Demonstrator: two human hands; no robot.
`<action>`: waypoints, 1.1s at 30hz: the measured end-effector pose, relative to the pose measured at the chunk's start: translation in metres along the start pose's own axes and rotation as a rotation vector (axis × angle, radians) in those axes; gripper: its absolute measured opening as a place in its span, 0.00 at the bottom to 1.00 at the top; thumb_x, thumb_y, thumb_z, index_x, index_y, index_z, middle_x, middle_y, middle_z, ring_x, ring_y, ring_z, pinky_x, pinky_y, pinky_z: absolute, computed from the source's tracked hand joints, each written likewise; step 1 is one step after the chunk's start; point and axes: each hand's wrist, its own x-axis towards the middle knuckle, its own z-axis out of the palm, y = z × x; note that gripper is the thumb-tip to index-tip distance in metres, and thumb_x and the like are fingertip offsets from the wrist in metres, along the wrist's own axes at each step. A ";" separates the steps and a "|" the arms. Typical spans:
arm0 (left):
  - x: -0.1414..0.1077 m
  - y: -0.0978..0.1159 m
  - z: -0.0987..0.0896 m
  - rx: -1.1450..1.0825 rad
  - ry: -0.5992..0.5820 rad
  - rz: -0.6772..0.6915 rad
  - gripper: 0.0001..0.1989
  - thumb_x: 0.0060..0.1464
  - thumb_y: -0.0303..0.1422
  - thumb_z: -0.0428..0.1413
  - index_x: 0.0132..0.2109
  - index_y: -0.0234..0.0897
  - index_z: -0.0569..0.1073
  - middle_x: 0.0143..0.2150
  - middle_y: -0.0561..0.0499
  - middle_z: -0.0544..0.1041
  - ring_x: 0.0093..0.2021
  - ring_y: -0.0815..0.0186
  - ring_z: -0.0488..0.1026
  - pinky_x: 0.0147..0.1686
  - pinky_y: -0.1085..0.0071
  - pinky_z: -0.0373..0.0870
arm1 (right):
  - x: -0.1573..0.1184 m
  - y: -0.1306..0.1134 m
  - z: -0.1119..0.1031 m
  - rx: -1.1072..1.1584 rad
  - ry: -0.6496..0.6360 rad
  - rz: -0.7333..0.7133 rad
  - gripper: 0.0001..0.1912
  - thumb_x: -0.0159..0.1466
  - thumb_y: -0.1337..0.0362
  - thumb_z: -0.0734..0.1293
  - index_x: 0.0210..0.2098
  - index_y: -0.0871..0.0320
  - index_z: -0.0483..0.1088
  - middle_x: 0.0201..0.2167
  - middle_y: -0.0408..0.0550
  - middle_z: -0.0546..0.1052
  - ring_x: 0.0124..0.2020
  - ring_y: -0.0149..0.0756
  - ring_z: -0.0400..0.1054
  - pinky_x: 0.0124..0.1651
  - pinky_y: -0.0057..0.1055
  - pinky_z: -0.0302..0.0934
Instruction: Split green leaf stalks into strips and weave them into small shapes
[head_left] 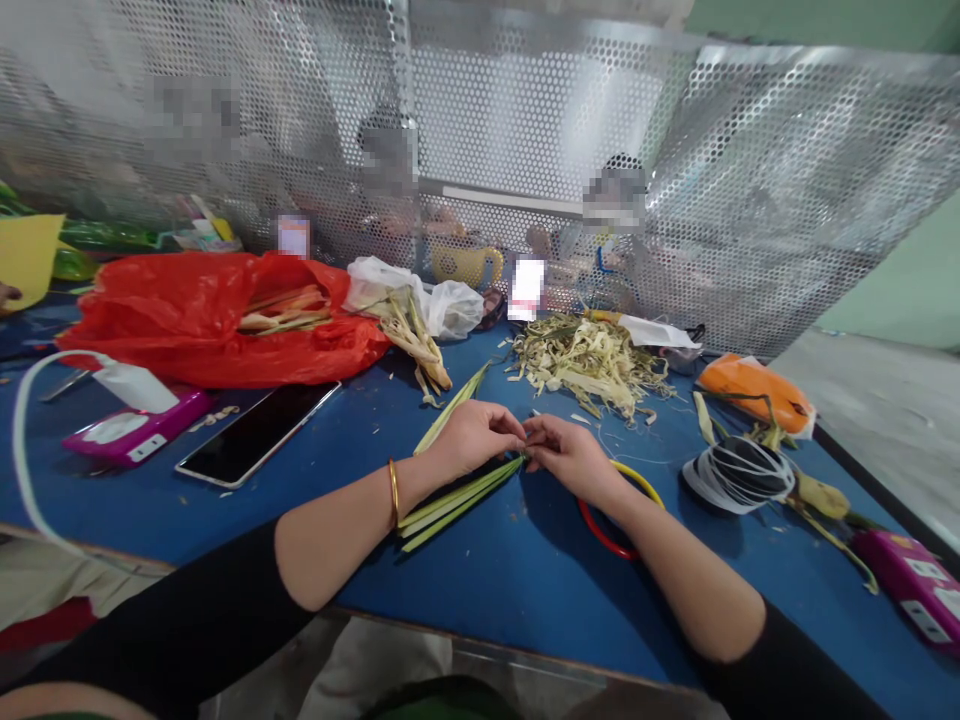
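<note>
A bundle of long green leaf strips fans out over the blue table, and its narrow end comes together at my fingertips. My left hand, with a gold bangle on the wrist, has its thumb and fingers pinched at that end. Meeting it there, my right hand is closed with thumb and forefinger pressed together on the tips. Exactly how the strips are fastened is hidden by the fingers. Behind the left hand lies another pale green strip. A red and yellow ring lies beneath my right wrist.
Dry shredded strips are piled behind my hands. To the right sit a spool of white cord, an orange packet and a purple power strip. A phone and red plastic bag lie left. A perforated metal screen stands behind.
</note>
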 end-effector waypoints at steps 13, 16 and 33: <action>-0.010 0.008 0.003 0.438 0.074 0.206 0.07 0.48 0.26 0.56 0.33 0.37 0.79 0.29 0.53 0.79 0.31 0.67 0.74 0.31 0.73 0.64 | 0.000 -0.003 0.001 -0.045 0.025 0.029 0.07 0.58 0.64 0.65 0.37 0.55 0.67 0.27 0.42 0.76 0.25 0.33 0.73 0.32 0.30 0.64; -0.013 0.011 0.004 0.556 0.079 0.238 0.07 0.49 0.27 0.55 0.34 0.38 0.79 0.30 0.53 0.80 0.31 0.66 0.74 0.30 0.73 0.62 | -0.001 -0.004 0.001 -0.057 0.019 0.020 0.07 0.58 0.67 0.64 0.38 0.55 0.67 0.27 0.42 0.76 0.25 0.33 0.73 0.33 0.30 0.64; -0.008 0.005 0.003 0.437 0.133 0.168 0.06 0.48 0.25 0.56 0.32 0.37 0.78 0.29 0.52 0.79 0.30 0.66 0.75 0.31 0.72 0.65 | -0.008 -0.015 0.003 -0.266 0.110 -0.110 0.08 0.61 0.68 0.61 0.40 0.54 0.66 0.26 0.39 0.74 0.26 0.31 0.72 0.33 0.27 0.62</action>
